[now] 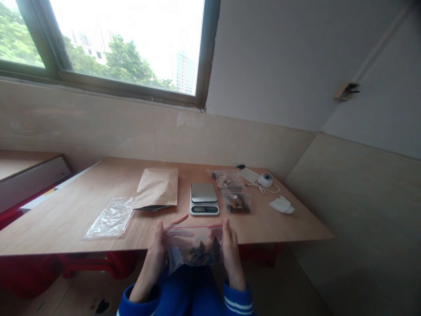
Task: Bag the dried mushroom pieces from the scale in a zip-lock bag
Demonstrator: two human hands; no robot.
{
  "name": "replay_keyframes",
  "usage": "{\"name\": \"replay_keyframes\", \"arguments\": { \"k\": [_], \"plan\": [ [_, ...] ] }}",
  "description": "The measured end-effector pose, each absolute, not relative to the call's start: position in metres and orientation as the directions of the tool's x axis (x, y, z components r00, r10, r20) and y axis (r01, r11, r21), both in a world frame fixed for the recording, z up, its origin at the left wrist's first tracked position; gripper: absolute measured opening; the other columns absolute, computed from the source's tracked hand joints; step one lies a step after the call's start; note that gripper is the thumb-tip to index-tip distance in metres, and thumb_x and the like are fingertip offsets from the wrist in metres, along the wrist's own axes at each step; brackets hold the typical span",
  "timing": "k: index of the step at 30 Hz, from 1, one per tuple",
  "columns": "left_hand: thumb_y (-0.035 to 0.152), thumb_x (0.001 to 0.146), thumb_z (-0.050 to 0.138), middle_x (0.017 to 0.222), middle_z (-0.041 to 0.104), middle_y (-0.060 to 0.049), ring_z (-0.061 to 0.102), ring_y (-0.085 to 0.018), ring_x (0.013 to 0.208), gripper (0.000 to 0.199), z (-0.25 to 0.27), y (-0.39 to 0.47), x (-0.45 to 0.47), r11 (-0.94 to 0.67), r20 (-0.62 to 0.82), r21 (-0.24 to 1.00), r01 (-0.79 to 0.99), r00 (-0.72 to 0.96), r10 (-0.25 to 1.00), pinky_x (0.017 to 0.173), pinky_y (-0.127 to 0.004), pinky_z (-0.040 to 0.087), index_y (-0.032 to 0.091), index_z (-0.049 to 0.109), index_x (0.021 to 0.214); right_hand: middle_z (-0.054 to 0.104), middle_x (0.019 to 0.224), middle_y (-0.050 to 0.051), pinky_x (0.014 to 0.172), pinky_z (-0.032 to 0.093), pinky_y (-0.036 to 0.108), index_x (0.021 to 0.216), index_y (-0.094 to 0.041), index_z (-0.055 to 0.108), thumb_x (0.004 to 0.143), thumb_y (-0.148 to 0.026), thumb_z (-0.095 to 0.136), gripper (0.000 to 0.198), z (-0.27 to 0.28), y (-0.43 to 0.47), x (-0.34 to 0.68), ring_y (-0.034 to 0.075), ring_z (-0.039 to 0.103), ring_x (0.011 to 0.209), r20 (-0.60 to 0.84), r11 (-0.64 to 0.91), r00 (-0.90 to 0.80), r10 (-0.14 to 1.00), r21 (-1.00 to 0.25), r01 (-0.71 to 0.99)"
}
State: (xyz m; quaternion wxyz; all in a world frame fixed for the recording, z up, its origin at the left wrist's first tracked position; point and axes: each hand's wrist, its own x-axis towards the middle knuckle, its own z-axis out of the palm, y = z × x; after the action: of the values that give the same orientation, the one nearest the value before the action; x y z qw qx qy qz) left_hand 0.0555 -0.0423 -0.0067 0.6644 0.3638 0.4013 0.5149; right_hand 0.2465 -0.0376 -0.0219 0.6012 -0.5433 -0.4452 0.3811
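Between my two hands hangs a clear zip bag [197,248] with a red seal strip and dark dried pieces gathered toward its right side. My left hand [160,241] grips the bag's left end, its thumb up and one finger stretched out behind the bag. On the right end, my right hand [230,243] is closed with the thumb near the seal. The bag is in front of the table's near edge, above my lap. Just beyond it stands a digital kitchen scale [204,199] with a bare metal plate.
Right of the scale lie several filled zip bags [237,202]. Farther right are a white round device [265,179] with a cable and a crumpled white tissue [282,205]. On the left are a brown paper pouch [158,188] and flat clear bags [110,218]. Red stools [98,263] stand below the table.
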Motion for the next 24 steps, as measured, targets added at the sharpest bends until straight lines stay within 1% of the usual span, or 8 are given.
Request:
{"name": "replay_keyframes", "arguments": {
  "k": [5,8,10,13,16,19,22,24],
  "plan": [
    [0.072,0.082,0.027,0.098,0.073,-0.013,0.069,-0.025,0.075,0.078,-0.012,-0.034,0.032,0.168,-0.142,0.953,-0.253,0.118,0.983,0.064,-0.034,0.053,0.013,0.060,0.120,0.066,0.054,0.008,0.059,0.051,0.031,0.059,-0.016,0.065,0.073,-0.079,0.042,0.069,-0.009,-0.015,0.314,0.021,0.064,0.054,0.026,0.036,0.558,0.829,-0.999,-0.007],
    [0.068,0.084,0.028,0.099,0.073,-0.012,0.069,-0.024,0.074,0.071,-0.011,-0.035,0.021,0.143,-0.141,0.967,-0.212,0.023,0.990,0.065,-0.034,0.052,0.014,0.062,0.115,0.066,0.056,0.009,0.063,0.050,0.033,0.070,-0.014,0.069,0.076,-0.079,0.034,0.074,-0.010,0.021,0.363,0.024,0.065,0.060,0.141,0.042,0.575,0.806,-0.982,0.182],
    [0.068,0.084,0.029,0.099,0.073,-0.012,0.069,-0.024,0.074,0.069,-0.010,-0.035,0.016,0.131,-0.138,0.972,-0.193,-0.025,0.990,0.065,-0.034,0.052,0.014,0.063,0.112,0.069,0.064,0.011,0.066,0.050,0.036,0.085,-0.012,0.070,0.076,-0.079,0.028,0.079,-0.016,0.044,0.385,0.026,0.066,0.067,0.262,0.035,0.554,0.790,-0.922,0.385],
    [0.071,0.081,0.031,0.101,0.073,-0.013,0.069,-0.026,0.075,0.071,-0.011,-0.033,0.012,0.145,-0.153,0.975,-0.171,-0.032,0.988,0.065,-0.036,0.053,0.015,0.064,0.108,0.066,0.102,0.026,0.087,0.044,0.048,0.104,-0.005,0.063,0.071,-0.083,0.033,0.089,-0.032,0.058,0.395,0.036,0.059,0.102,0.439,-0.004,0.618,0.653,-0.813,0.583],
    [0.076,0.074,0.037,0.105,0.071,-0.015,0.069,-0.028,0.076,0.074,-0.017,-0.027,0.008,0.170,-0.178,0.975,-0.143,-0.039,0.983,0.064,-0.039,0.054,0.015,0.064,0.105,0.051,0.124,0.031,0.097,0.032,0.056,0.118,-0.002,0.055,0.080,-0.074,0.030,0.085,-0.062,0.046,0.382,0.041,0.042,0.123,0.615,-0.064,0.608,0.503,-0.675,0.735],
    [0.072,0.074,0.046,0.118,0.066,-0.015,0.068,-0.029,0.090,0.068,-0.024,-0.024,0.005,0.124,-0.133,0.989,-0.080,-0.132,0.982,0.071,-0.038,0.055,0.016,0.061,0.109,0.041,0.136,0.027,0.096,0.035,0.057,0.131,-0.009,0.046,0.084,-0.063,0.037,0.072,-0.097,0.030,0.361,0.041,0.038,0.127,0.625,-0.076,0.466,0.626,-0.545,0.835],
    [0.066,0.073,0.053,0.123,0.062,-0.016,0.064,-0.029,0.103,0.062,-0.034,-0.023,0.001,0.053,-0.048,0.998,0.022,-0.196,0.979,0.082,-0.038,0.053,0.016,0.060,0.108,0.023,0.150,0.024,0.101,0.032,0.055,0.141,-0.013,0.035,0.085,-0.050,0.042,0.068,-0.114,0.034,0.348,0.041,0.028,0.136,0.439,-0.091,0.327,0.837,-0.477,0.874],
    [0.061,0.075,0.054,0.124,0.061,-0.016,0.061,-0.029,0.109,0.056,-0.042,-0.021,-0.003,0.004,0.018,0.994,0.112,-0.194,0.981,0.089,-0.039,0.050,0.017,0.060,0.109,0.018,0.153,0.023,0.107,0.026,0.054,0.143,-0.011,0.031,0.085,-0.041,0.041,0.066,-0.109,0.047,0.346,0.040,0.019,0.140,0.277,-0.124,0.269,0.923,-0.448,0.886]
  ]
}}
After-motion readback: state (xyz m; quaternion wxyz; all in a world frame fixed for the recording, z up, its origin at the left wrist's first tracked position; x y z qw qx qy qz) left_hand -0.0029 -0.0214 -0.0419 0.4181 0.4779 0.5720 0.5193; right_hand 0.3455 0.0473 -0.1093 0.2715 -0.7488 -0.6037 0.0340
